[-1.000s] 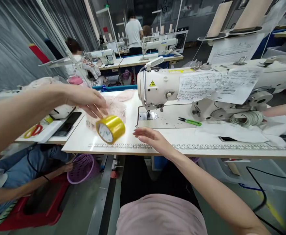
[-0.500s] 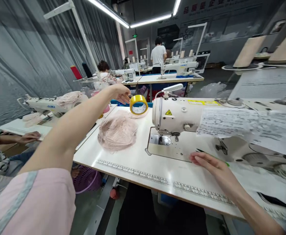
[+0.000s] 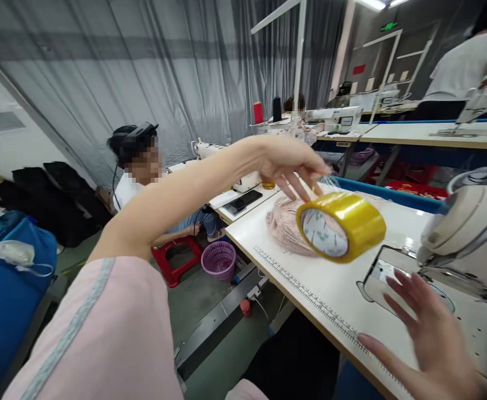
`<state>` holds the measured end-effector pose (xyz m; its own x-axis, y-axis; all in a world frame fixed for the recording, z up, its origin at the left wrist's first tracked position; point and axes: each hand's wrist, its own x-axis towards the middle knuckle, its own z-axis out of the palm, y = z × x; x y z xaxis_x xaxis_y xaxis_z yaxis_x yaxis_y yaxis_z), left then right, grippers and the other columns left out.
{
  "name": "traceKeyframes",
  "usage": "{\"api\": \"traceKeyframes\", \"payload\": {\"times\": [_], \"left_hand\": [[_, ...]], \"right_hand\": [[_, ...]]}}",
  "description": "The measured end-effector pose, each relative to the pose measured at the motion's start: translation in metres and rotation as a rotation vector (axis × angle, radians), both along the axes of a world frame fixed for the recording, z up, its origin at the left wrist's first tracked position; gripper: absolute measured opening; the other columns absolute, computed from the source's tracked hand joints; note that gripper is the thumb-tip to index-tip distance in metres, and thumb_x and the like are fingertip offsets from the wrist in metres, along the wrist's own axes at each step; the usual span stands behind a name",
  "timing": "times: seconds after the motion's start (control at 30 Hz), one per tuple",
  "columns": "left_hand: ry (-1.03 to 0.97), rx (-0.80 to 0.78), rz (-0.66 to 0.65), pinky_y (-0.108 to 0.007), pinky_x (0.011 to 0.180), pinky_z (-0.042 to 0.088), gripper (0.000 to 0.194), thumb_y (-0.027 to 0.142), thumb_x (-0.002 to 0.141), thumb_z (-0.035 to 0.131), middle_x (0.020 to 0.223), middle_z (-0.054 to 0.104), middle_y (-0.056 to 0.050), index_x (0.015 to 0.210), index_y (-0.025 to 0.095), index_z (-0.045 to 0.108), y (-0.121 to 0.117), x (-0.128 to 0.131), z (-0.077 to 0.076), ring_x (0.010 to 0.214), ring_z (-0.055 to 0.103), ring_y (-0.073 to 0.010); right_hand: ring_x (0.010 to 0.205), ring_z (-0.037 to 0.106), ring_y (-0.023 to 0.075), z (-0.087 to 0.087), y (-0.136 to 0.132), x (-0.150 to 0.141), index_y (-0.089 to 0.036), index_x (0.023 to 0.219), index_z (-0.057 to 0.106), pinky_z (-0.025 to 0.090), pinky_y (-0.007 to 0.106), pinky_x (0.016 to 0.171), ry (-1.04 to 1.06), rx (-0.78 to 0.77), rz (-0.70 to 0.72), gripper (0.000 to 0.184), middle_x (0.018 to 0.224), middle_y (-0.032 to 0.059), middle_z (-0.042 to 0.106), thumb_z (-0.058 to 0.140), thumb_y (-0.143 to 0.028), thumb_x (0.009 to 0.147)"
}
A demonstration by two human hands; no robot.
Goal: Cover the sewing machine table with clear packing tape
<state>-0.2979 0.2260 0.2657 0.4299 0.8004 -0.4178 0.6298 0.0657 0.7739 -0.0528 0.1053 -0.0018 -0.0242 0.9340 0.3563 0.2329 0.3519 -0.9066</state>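
The right hand (image 3: 438, 339) spreads wide, empty, over the table (image 3: 330, 284); farther off, the left hand (image 3: 289, 158), fingers loosely bent, seems to hold the yellow tape roll (image 3: 354, 228) tilted before pink fabric (image 3: 282, 229); apparently a handling step, calling for secure grip.

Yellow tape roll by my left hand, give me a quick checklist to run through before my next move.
1. Left hand securely gripping the tape roll: cannot tell; they meet in view, but the contact is unclear.
2. Right hand free: ok, spread open, holding nothing.
3. Right hand off the sewing machine's bed plate: cannot tell; they overlap in view.
4. Pink cloth on the table: ok, bundled.
5. Tape roll clear of the cloth: cannot tell.
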Motion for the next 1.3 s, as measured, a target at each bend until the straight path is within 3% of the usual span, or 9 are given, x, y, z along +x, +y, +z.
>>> {"api": "traceKeyframes", "payload": {"times": [0.1, 0.2, 0.3, 0.4, 0.53, 0.67, 0.87, 1.07, 1.3], "left_hand": [[-0.123, -0.127, 0.064, -0.037, 0.085, 0.056, 0.029, 0.022, 0.091, 0.059, 0.097, 0.073, -0.012, 0.065, 0.010, 0.055, -0.052, -0.041, -0.031, 0.089, 0.069, -0.0153], [-0.215, -0.210, 0.132, -0.030, 0.074, 0.059, 0.034, 0.040, 0.080, 0.076, 0.099, 0.076, -0.010, 0.068, 0.013, 0.058, -0.091, -0.087, -0.074, 0.080, 0.070, -0.0157], [-0.225, -0.281, 0.201, -0.027, 0.072, 0.059, 0.042, 0.054, 0.073, 0.081, 0.113, 0.074, -0.012, 0.084, 0.015, 0.070, -0.117, -0.137, -0.109, 0.085, 0.071, -0.0177], [-0.203, -0.292, 0.224, -0.026, 0.079, 0.056, 0.046, 0.059, 0.073, 0.079, 0.110, 0.074, -0.010, 0.091, 0.017, 0.075, -0.130, -0.184, -0.134, 0.090, 0.070, -0.0174], [-0.054, -0.042, 0.130, -0.023, 0.076, 0.048, 0.046, 0.061, 0.076, 0.074, 0.097, 0.069, -0.007, 0.089, 0.017, 0.077, -0.134, -0.234, -0.160, 0.080, 0.058, -0.0124], [-0.005, 0.071, 0.171, -0.022, 0.069, 0.042, 0.047, 0.061, 0.076, 0.073, 0.086, 0.060, -0.004, 0.071, 0.014, 0.069, -0.133, -0.277, -0.176, 0.074, 0.049, -0.0111], [0.118, 0.115, 0.198, -0.024, 0.062, 0.040, 0.048, 0.058, 0.079, 0.069, 0.081, 0.056, -0.006, 0.062, 0.013, 0.065, -0.136, -0.322, -0.180, 0.068, 0.048, -0.0127], [0.162, 0.148, 0.195, -0.024, 0.069, 0.040, 0.049, 0.059, 0.073, 0.074, 0.074, 0.056, -0.005, 0.058, 0.014, 0.063, -0.119, -0.359, -0.192, 0.071, 0.046, -0.0138], [0.231, 0.081, 0.253, -0.026, 0.066, 0.035, 0.050, 0.061, 0.071, 0.074, 0.063, 0.058, -0.003, 0.061, 0.013, 0.065, -0.098, -0.403, -0.217, 0.065, 0.046, -0.0127]], "right_hand": [[0.141, 0.041, 0.0376, 0.005, -0.011, -0.068, -0.036, 0.157, 0.024, 0.042, 0.052, 0.116, 0.128, -0.018, 0.139, 0.110, 0.161, 0.0065, 0.032, 0.084, -0.053, 0.067], [0.122, 0.059, 0.0358, -0.019, -0.028, -0.114, -0.028, 0.129, 0.062, 0.049, 0.052, 0.107, 0.146, -0.031, 0.378, 0.061, 0.130, 0.0107, 0.063, 0.080, -0.051, 0.075], [0.128, 0.053, 0.0370, -0.033, -0.044, -0.143, -0.026, 0.107, 0.073, 0.041, 0.053, 0.113, 0.146, -0.028, 0.581, 0.034, 0.121, 0.0123, 0.067, 0.075, -0.047, 0.080], [0.115, 0.060, 0.0334, -0.024, -0.053, -0.167, -0.023, 0.111, 0.071, 0.051, 0.045, 0.099, 0.224, -0.202, 0.747, 0.042, 0.115, 0.0127, 0.068, 0.073, -0.053, 0.081], [0.083, 0.060, 0.0197, -0.005, -0.046, -0.201, -0.020, 0.104, 0.067, 0.052, 0.030, 0.076, 0.301, -0.380, 0.893, 0.042, 0.093, 0.0058, 0.066, 0.070, -0.057, 0.084], [0.073, 0.054, 0.0148, -0.004, -0.033, -0.229, -0.019, 0.102, 0.064, 0.046, 0.024, 0.064, 0.281, -0.475, 0.909, 0.047, 0.086, 0.0024, 0.062, 0.070, -0.061, 0.083], [0.070, 0.055, 0.0149, -0.029, -0.022, -0.247, -0.014, 0.085, 0.064, 0.041, 0.024, 0.065, 0.197, -0.713, 0.907, 0.050, 0.075, 0.0012, 0.062, 0.076, -0.062, 0.076], [0.065, 0.060, 0.0168, -0.053, -0.013, -0.238, -0.014, 0.079, 0.066, 0.045, 0.027, 0.064, 0.162, -0.784, 1.035, 0.049, 0.071, 0.0034, 0.066, 0.078, -0.061, 0.074], [0.060, 0.063, 0.0174, -0.065, -0.032, -0.228, -0.014, 0.081, 0.067, 0.048, 0.028, 0.063, 0.269, -0.943, 0.968, 0.049, 0.064, 0.0050, 0.067, 0.078, -0.062, 0.074]]}}
